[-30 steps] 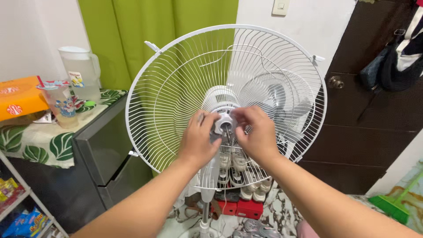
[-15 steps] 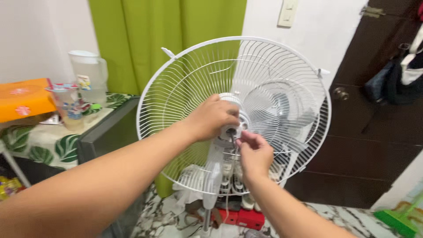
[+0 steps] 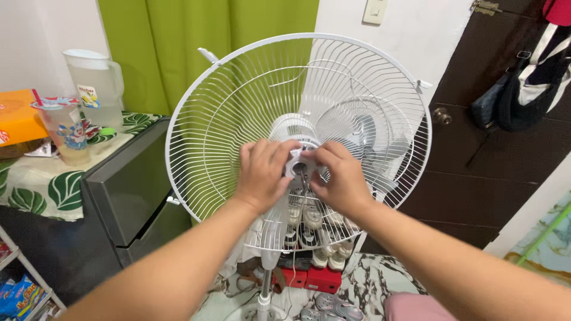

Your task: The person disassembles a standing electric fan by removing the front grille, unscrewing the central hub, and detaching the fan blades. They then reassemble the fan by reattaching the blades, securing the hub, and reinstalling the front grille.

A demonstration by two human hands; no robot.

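A white stand fan faces me with only its rear wire guard [image 3: 238, 107] on; no blades show. At the guard's centre sits a small white ring-shaped nut [image 3: 298, 161] around the motor shaft. My left hand [image 3: 262, 172] grips the nut from the left with fingertips. My right hand [image 3: 340, 178] pinches it from the right. Both hands meet at the hub, and the motor housing [image 3: 363, 134] shows behind the wires.
A grey mini fridge [image 3: 128, 196] stands left, next to a leaf-patterned tablecloth [image 3: 35, 190] with a clear pitcher [image 3: 95, 86], a plastic cup [image 3: 65, 134] and an orange box [image 3: 15, 116]. Green curtain [image 3: 196, 35] behind; dark door [image 3: 505, 166] with hanging bags [image 3: 529, 83] right. Shoes [image 3: 309, 238] lie behind the fan pole.
The view has come closer to the fan. My left arm swung in from the left and both hands have closed together again on the centre nut.
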